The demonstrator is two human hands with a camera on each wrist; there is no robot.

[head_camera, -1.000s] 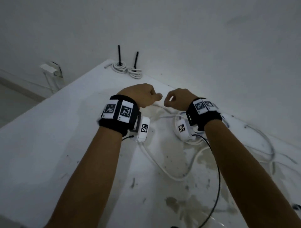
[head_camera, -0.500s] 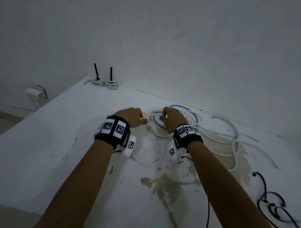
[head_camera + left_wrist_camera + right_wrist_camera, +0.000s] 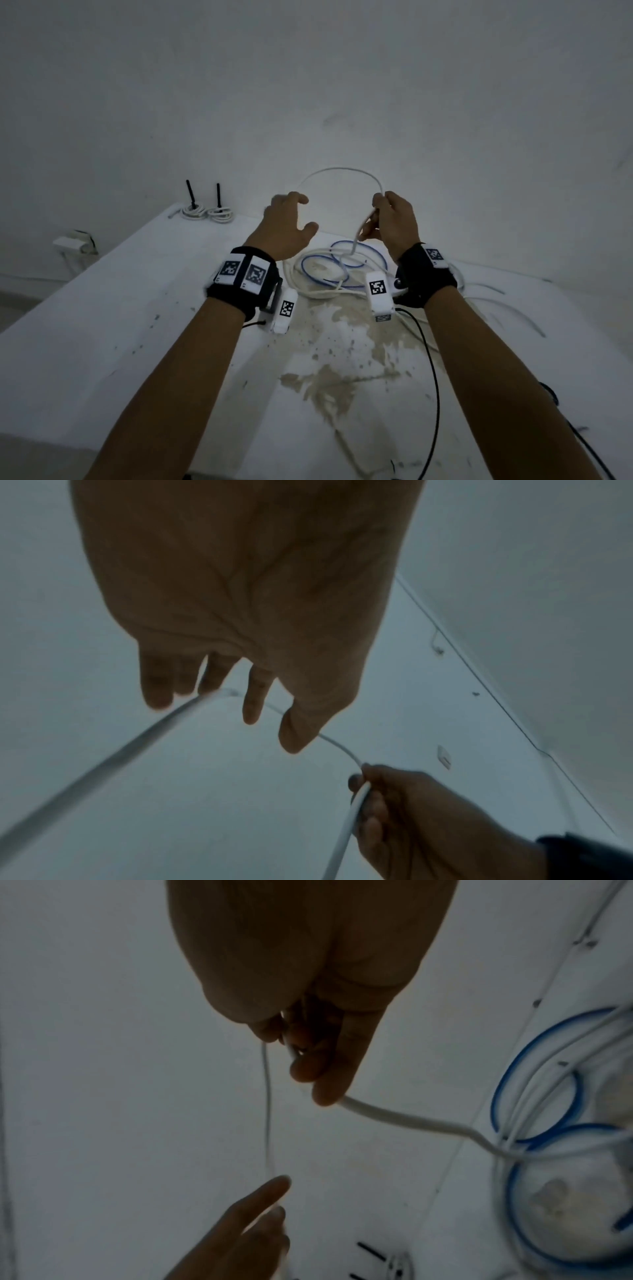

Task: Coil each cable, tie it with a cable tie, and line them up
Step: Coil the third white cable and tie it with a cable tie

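White cable (image 3: pixel 337 170) arced up off the table (image 3: pixel 102 325) btwn both hands, raised above the loose cable pile (image 3: pixel 329 277). Right hand (image 3: pixel 394 222) gripped it w/ thumb & fingers curled round, one strand rising into the arc, the other dropping from the fist to the pile. In the right wrist view the thick white strand ran from the right fingertips (image 3: pixel 325 1093) down toward the blue cable (image 3: pixel 507 1096) loops. Left hand (image 3: pixel 286 228) was spread, fingers loosely extended, thumb out; in the left wrist view the cable passed across the left fingertips (image 3: pixel 251 710), touching them, not clearly clasped. Blue cable lay looped on the table amid the white strands, under the hands. Two coiled cables (image 3: pixel 207 213) w/ black ties standing up sat side by side at the table's far left corner, well apart from the pile. Black cord (image 3: pixel 435 377) ran along the table near the right forearm. Brown stain (image 3: pixel 329 383) marked the tabletop nearer the camera than the pile.
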